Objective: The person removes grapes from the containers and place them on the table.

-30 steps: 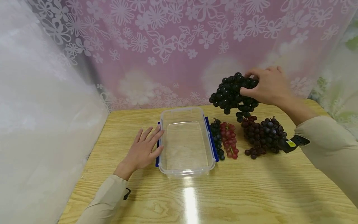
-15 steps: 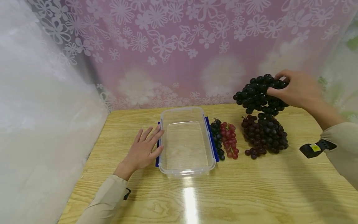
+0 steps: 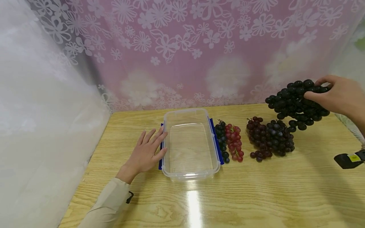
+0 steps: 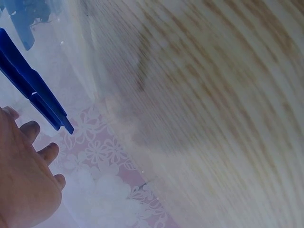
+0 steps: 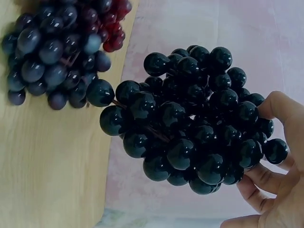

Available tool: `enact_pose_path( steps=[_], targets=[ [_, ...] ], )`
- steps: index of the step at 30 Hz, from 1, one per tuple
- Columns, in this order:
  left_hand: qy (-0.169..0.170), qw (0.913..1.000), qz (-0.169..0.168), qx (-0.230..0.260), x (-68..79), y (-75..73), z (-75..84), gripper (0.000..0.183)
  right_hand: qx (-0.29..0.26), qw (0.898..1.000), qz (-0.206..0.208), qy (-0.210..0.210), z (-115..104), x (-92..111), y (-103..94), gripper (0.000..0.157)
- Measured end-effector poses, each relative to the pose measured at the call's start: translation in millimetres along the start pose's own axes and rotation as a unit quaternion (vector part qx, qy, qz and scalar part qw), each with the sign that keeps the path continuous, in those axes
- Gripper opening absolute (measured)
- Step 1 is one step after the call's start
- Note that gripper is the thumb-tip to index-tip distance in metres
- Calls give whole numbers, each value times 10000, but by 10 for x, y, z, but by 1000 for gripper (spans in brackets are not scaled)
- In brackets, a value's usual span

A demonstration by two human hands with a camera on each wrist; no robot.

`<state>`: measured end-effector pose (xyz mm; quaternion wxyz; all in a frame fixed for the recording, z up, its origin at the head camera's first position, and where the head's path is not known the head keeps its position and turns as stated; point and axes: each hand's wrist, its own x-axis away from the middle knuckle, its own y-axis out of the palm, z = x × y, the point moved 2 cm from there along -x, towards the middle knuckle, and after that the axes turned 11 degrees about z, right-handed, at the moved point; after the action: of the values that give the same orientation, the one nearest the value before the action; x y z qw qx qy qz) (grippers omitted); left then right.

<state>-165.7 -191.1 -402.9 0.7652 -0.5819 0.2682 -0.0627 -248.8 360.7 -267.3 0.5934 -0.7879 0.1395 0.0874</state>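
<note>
Between thumb and fingers my right hand [image 3: 339, 95] pinches a bunch of black grapes [image 3: 297, 101], held up above the table's far right part. The right wrist view shows the same black grapes [image 5: 190, 118] close up, gripped at one end. My left hand [image 3: 146, 153] lies with fingers spread, its fingertips at the left rim of a clear plastic box [image 3: 189, 148]. That box has blue side clips [image 3: 215, 141] and nothing inside. In the left wrist view a blue clip [image 4: 35, 85] is near the left hand's fingers.
Right of the box lie a narrow dark bunch [image 3: 221, 139] and a red bunch of grapes [image 3: 234, 142]. Farther right, a brownish-red bunch [image 3: 259, 137] touches a bluish-dark bunch [image 3: 278, 136]. A floral curtain [image 3: 182, 57] hangs behind the wooden table [image 3: 242, 196].
My right hand has carried the black grapes to the right, from above the brownish-red bunch to past the bluish-dark one. The left hand and the box have stayed still.
</note>
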Motion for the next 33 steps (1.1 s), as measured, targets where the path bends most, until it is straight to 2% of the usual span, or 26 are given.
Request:
enact_pose_path(
  steps=[3,6,9,10,12,14,15,16,18,19,20,21,22,23,26,28,30,33],
  targets=[
    [17,10000,56,21,5,10,-11,60,-8,9996,-108,256,290,-54,113,72],
    [16,10000,53,14,11,17,-18,60,31,9981,71,612,1045,-347,535,77],
    [27,10000,60,17,11,21,-21,60,2,9974,290,656,1944,-679,1042,83],
    [28,10000,63,17,10,21,-22,60,75,9971,355,670,2181,-754,1190,80],
    [25,10000,75,31,11,17,-22,59,170,9977,334,571,2363,-764,1303,73],
    [18,10000,73,33,12,15,-22,59,200,9977,180,617,2240,-639,1242,74],
    [20,10000,72,29,12,14,-22,59,237,9975,199,635,2117,-551,1183,65],
    [16,10000,66,18,13,14,-22,59,257,9969,207,707,1961,-453,1121,64],
    [12,10000,54,10,15,16,-21,59,165,9967,115,786,1675,-271,970,73],
    [7,10000,45,6,16,18,-20,59,179,9963,101,839,1596,-210,943,78],
    [2,10000,39,7,17,18,-18,59,178,9959,91,885,1571,-172,950,76],
    [-4,10000,28,9,19,20,-18,59,243,9954,125,919,1620,-168,1008,75],
    [-7,10000,25,19,20,22,-16,59,267,9950,35,963,1692,-177,1067,84],
    [-10,10000,22,31,20,24,-15,59,322,9948,-36,968,1838,-212,1171,81],
    [2,10000,43,60,19,27,-14,59,307,9953,-131,909,2311,-324,1496,92],
    [24,9999,72,68,14,29,-14,59,258,9958,-197,861,2462,-339,1610,98],
    [40,9999,82,63,11,27,-14,59,186,9951,-254,937,2314,-263,1546,97],
    [43,9999,81,84,5,26,-15,59,287,9931,-624,948,1716,-45,1198,92]
  ],
)
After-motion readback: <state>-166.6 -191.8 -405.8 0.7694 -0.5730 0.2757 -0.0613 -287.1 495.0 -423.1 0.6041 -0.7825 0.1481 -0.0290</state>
